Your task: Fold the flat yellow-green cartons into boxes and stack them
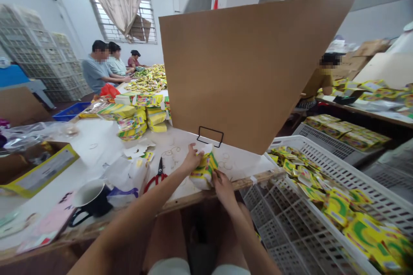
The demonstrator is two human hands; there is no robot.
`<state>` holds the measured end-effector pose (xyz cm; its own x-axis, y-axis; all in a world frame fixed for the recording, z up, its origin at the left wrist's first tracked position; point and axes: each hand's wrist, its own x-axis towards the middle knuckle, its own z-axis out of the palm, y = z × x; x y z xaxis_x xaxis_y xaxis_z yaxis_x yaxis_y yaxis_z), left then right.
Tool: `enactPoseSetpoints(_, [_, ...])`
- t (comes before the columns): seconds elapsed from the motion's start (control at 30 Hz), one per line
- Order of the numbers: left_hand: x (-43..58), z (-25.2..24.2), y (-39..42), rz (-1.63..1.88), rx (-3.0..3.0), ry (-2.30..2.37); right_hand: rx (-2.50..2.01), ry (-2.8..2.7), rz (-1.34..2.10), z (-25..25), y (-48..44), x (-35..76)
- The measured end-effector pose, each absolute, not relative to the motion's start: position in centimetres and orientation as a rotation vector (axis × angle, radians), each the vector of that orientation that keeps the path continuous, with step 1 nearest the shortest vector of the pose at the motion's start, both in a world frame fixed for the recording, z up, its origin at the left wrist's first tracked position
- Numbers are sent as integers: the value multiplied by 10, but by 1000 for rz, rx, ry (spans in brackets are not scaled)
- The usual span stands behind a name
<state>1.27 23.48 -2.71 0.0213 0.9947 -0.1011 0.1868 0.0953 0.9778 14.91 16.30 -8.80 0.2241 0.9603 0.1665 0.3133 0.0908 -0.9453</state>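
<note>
Both my hands grip one bunch of small yellow-and-green packets (205,171) at the near edge of the white-covered table (97,142). My left hand (191,160) pinches the bunch from its upper left side. My right hand (222,185) closes on it from below right. Just behind the bunch a large brown cardboard sheet (245,64) stands upright in a black wire holder (210,135). Red-handled scissors (157,177) lie left of my left hand.
A white plastic crate (325,167) of loose packets stands to my right. Stacked packets (138,120), a dark mug (90,200), a plastic bag (127,178) and an open box (38,172) sit on the left. Other people work at the far end and right.
</note>
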Motion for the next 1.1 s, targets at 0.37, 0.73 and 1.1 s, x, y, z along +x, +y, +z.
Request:
enactPoseSetpoints(0.37, [-83, -42, 124, 804, 1618, 1781, -1421, -1177, 472, -73, 120, 180])
enactPoseSetpoints(0.73, [-97, -36, 137, 931, 1452, 1861, -1133, -1226, 1004, -24, 70, 118])
enactPoseSetpoints(1.1, [-18, 34, 84, 920, 1832, 1068, -813, -1018, 1430, 2, 92, 110])
